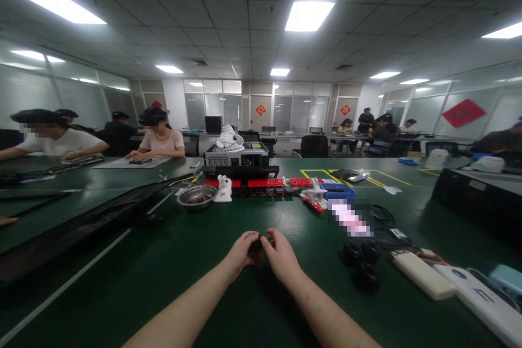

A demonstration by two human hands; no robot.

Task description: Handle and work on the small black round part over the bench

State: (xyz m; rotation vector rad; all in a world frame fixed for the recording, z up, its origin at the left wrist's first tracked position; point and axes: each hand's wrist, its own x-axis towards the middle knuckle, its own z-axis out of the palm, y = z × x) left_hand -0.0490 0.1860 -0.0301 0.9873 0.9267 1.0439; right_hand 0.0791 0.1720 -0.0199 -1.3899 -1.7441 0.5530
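My left hand and my right hand meet over the green table, fingertips pinching a small black part between them. Most of that part is hidden by my fingers. To the right lie three small black rubber wheels in a cluster, about a hand's width from my right hand.
A metal bowl, a white clip holder, red blocks, a blue bin and a red-handled screwdriver sit ahead. White power banks lie at right, a black panel at left. Other people work at far tables.
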